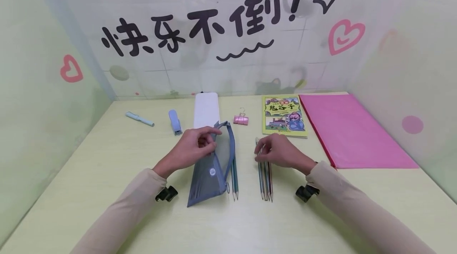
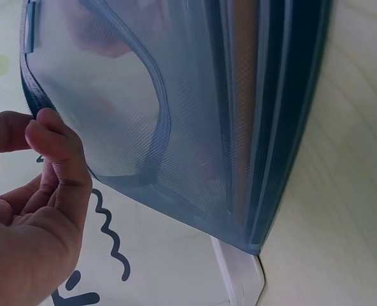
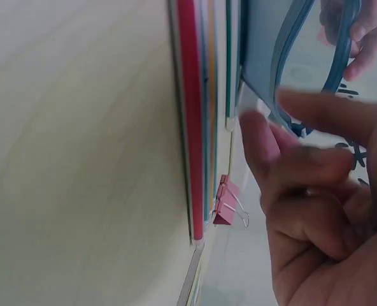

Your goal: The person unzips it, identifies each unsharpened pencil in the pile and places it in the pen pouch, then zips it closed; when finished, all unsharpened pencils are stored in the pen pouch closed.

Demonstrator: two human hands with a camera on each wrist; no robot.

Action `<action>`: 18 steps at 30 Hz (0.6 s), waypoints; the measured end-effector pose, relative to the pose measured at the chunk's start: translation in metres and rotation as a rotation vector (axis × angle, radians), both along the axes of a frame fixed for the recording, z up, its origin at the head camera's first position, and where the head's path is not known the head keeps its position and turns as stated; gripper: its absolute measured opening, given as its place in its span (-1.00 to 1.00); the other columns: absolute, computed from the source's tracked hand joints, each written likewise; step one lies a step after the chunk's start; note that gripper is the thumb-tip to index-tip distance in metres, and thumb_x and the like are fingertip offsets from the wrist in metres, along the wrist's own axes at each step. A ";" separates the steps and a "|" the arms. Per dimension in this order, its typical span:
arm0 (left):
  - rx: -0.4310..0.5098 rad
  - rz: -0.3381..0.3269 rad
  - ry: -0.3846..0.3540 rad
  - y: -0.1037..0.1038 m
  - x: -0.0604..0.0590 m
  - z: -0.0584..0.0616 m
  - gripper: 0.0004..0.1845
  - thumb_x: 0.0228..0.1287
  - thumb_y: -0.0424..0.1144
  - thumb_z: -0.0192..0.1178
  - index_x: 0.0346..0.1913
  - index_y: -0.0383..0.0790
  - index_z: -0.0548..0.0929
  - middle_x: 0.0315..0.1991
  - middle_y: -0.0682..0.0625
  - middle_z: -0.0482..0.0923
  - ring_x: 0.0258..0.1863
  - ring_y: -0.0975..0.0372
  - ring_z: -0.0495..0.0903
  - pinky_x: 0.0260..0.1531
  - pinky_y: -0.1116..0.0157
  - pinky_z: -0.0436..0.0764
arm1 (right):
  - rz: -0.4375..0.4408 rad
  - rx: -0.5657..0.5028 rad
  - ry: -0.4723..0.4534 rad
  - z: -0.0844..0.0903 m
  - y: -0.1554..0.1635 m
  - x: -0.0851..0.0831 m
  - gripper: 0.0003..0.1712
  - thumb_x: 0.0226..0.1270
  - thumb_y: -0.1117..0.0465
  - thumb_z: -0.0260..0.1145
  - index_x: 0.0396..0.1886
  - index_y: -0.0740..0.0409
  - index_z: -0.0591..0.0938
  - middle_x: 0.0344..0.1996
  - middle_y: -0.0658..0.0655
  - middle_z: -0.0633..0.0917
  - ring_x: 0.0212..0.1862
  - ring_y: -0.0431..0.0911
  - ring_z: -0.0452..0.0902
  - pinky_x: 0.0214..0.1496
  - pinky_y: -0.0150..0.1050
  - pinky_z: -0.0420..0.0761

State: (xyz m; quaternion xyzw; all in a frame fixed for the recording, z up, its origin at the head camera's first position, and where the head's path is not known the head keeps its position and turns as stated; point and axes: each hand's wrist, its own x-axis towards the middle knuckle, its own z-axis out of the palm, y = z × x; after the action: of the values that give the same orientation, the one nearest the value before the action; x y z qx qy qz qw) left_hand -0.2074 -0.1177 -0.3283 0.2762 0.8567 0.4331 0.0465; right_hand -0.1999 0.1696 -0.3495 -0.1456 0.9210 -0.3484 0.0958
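My left hand point(image 1: 189, 147) pinches the upper edge of a blue mesh zip pencil pouch point(image 1: 205, 178), holding its mouth apart. Long strips, one of them brown, show through the mesh in the left wrist view. Beside the pouch's right edge lie teal pencils point(image 1: 234, 182), partly hidden by it. Several more pencils point(image 1: 265, 184), points toward me, lie side by side under my right hand point(image 1: 282, 151). In the right wrist view that hand's fingers are loosely bent with nothing between them, apart from the red pencil point(image 3: 190, 115) and its neighbours.
Behind the pouch lies a white flat case point(image 1: 206, 107). A blue stapler point(image 1: 175, 122) and a light-blue pen-shaped item point(image 1: 140, 119) are at the left. A pink binder clip point(image 1: 241, 119), a comic-covered book point(image 1: 284, 116) and a pink folder point(image 1: 360, 131) lie toward the back right.
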 end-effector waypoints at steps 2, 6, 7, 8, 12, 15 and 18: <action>-0.001 -0.001 -0.001 0.000 0.000 0.000 -0.63 0.33 -0.38 0.12 0.17 -0.27 0.62 -0.40 -0.04 0.63 -0.46 0.24 0.57 -0.40 0.40 0.57 | 0.075 0.049 0.031 -0.002 0.003 0.001 -0.93 0.16 0.26 0.48 -0.34 0.11 0.77 -0.49 0.02 0.67 -0.40 -0.17 0.49 -0.36 -0.34 0.50; 0.004 -0.009 -0.011 0.001 0.000 -0.001 -0.62 0.32 -0.39 0.11 0.18 -0.27 0.61 -0.40 -0.05 0.64 -0.47 0.24 0.59 -0.40 0.39 0.58 | 0.122 0.127 0.076 -0.005 0.003 0.004 -0.94 0.14 0.32 0.47 -0.42 0.09 0.75 -0.51 -0.01 0.65 -0.41 -0.19 0.48 -0.35 -0.37 0.51; 0.005 -0.010 -0.013 0.001 0.000 -0.001 -0.62 0.32 -0.39 0.11 0.18 -0.27 0.61 -0.40 -0.05 0.64 -0.47 0.24 0.59 -0.40 0.39 0.59 | 0.125 0.140 0.082 -0.006 0.002 0.005 -0.94 0.14 0.32 0.47 -0.43 0.08 0.74 -0.51 -0.02 0.65 -0.41 -0.20 0.48 -0.35 -0.38 0.52; 0.006 -0.011 -0.013 0.001 0.000 -0.001 -0.62 0.32 -0.40 0.11 0.18 -0.28 0.61 -0.40 -0.05 0.64 -0.47 0.24 0.59 -0.40 0.39 0.59 | 0.124 0.154 0.087 -0.006 0.002 0.005 -0.93 0.13 0.33 0.47 -0.44 0.08 0.73 -0.51 -0.02 0.65 -0.42 -0.20 0.48 -0.34 -0.38 0.52; 0.006 -0.009 -0.007 0.001 0.000 -0.002 -0.62 0.32 -0.40 0.12 0.18 -0.28 0.61 -0.40 -0.05 0.64 -0.47 0.25 0.59 -0.40 0.39 0.58 | 0.116 0.181 0.104 -0.008 -0.001 0.006 -0.92 0.13 0.31 0.49 -0.46 0.07 0.72 -0.51 -0.01 0.66 -0.43 -0.20 0.49 -0.35 -0.37 0.52; 0.005 -0.007 -0.006 0.001 0.000 -0.001 -0.63 0.33 -0.39 0.12 0.18 -0.28 0.61 -0.40 -0.05 0.64 -0.47 0.25 0.59 -0.40 0.39 0.58 | 0.101 0.188 0.097 -0.008 -0.003 0.005 -0.91 0.13 0.29 0.49 -0.45 0.06 0.71 -0.49 0.00 0.67 -0.43 -0.19 0.50 -0.37 -0.35 0.53; 0.003 -0.006 -0.007 0.000 0.000 -0.001 -0.63 0.33 -0.38 0.13 0.19 -0.27 0.61 -0.40 -0.05 0.64 -0.47 0.24 0.59 -0.40 0.39 0.58 | 0.082 0.196 0.080 -0.009 -0.005 0.004 -0.91 0.12 0.28 0.50 -0.43 0.06 0.72 -0.47 0.02 0.69 -0.43 -0.18 0.52 -0.40 -0.34 0.53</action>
State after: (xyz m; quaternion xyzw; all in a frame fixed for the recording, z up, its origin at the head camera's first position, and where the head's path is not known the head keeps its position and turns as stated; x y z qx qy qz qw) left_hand -0.2073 -0.1178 -0.3296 0.2771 0.8552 0.4351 0.0505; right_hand -0.1956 0.1645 -0.3586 -0.1869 0.9470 -0.2464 0.0869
